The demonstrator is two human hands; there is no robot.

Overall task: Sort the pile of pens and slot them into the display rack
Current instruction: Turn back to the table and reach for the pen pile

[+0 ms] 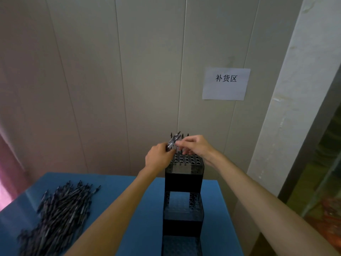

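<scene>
Several pens (173,141) in left hand (158,157); right hand (195,145) touching; above rack (184,179)

Rack (183,179) blocks table centre; pen pile (59,217) left, btwn free

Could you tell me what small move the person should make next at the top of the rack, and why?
Probably lower the pen pinched in the right hand into an empty hole on the top tier of the display rack. The left hand holds a bundle of pens just above that tier, the right grip seems to be drawing one from it, and most holes there look open.
</scene>
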